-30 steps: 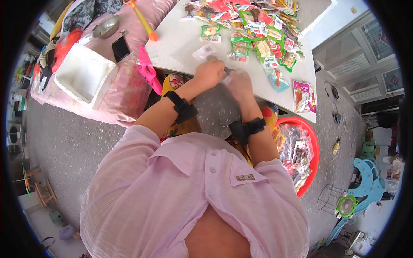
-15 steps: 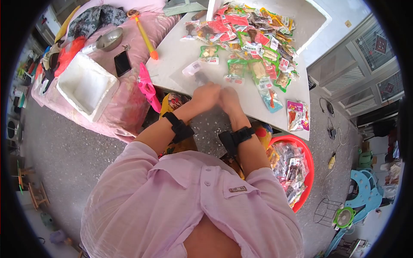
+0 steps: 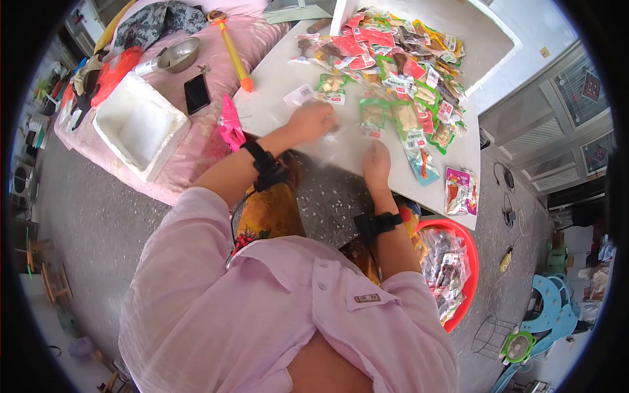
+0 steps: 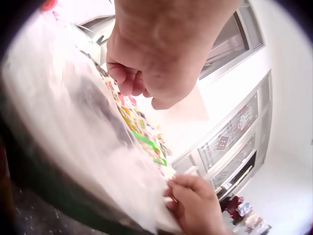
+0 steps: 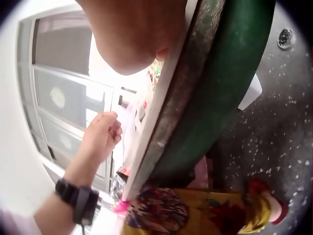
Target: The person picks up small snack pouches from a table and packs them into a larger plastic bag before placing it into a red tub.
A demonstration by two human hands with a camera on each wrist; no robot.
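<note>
In the head view, my left hand (image 3: 313, 122) is above the near edge of the white table, its fingers curled at blurred clear plastic film. My right hand (image 3: 376, 165) is lower and to the right, close over the same edge. A clear plastic bag (image 3: 331, 145) spans the gap between them, smeared by motion. Seen from the left wrist, the right hand (image 4: 195, 203) pinches the edge of the film, and a dark shape (image 4: 98, 105) shows blurred through it. The right wrist view hides most of my right fingers behind the hand.
Several packaged snack pouches (image 3: 406, 78) are heaped on the table (image 3: 282, 75), with a purple pouch (image 3: 458, 190) at its right corner. A red basin (image 3: 466, 275) of packets stands below right. A foam box (image 3: 141, 124), phone (image 3: 196, 93) and pink toy (image 3: 230, 124) lie left.
The hands were together at the table edge; now they are apart, the left further left and forward, the right to the right, with clear film showing between them.
</note>
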